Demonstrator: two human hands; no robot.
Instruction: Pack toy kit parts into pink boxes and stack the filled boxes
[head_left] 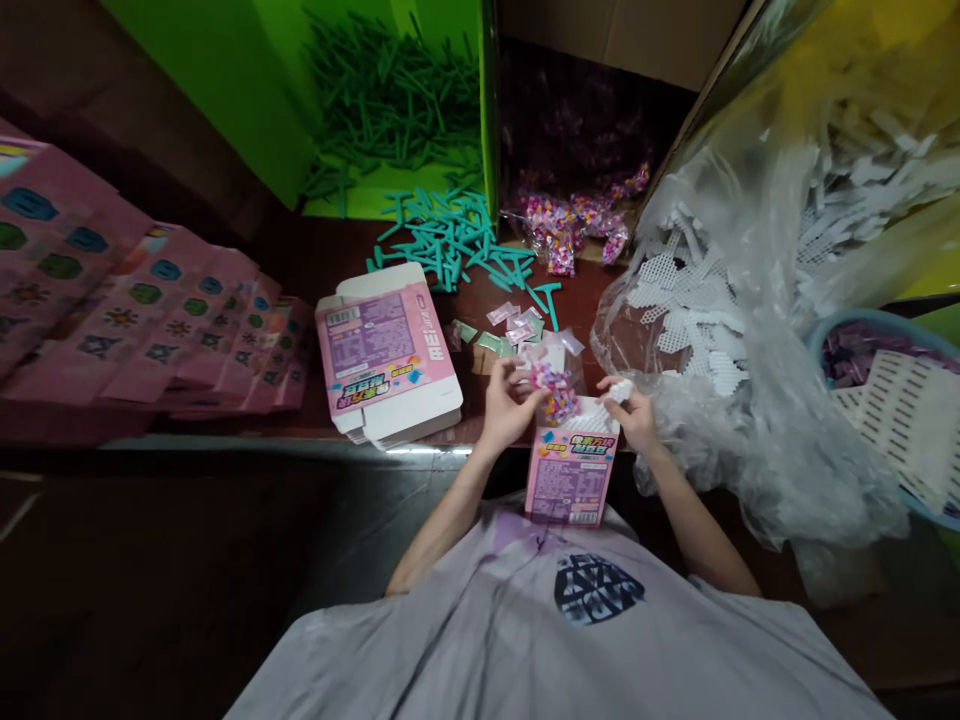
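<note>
At lower centre of the frame, a light, crushable pink printed cardboard box [571,475] is steadied at its open top, best held by the stiff side edges, while the left hand [506,405] pinches a soft, crinkly clear bag of coloured beads [553,390] and the right hand [634,412] is closed on the white flap.

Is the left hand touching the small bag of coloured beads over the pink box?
Touching. The head view shows the left hand with fingertips closed on the bead bag just above the open pink box.
</note>
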